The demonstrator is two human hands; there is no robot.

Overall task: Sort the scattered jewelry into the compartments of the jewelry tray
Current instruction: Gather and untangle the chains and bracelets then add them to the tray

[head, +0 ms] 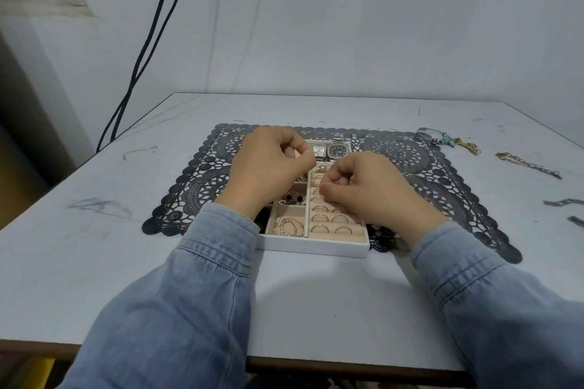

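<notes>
Head view: jewelry tray (313, 248) mostly filled; bracelets (448, 139) and chain (526, 164) left on desk (316, 294); both hands (316, 174) curled, contents unclear.

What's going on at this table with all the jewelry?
A person in denim sleeves is sorting jewelry into a white jewelry tray on a black lace mat. Both the left hand and right hand are curled over it, near the ring rolls. Two watches sit at the back. Some chains lie loose on the table, far right.
</notes>
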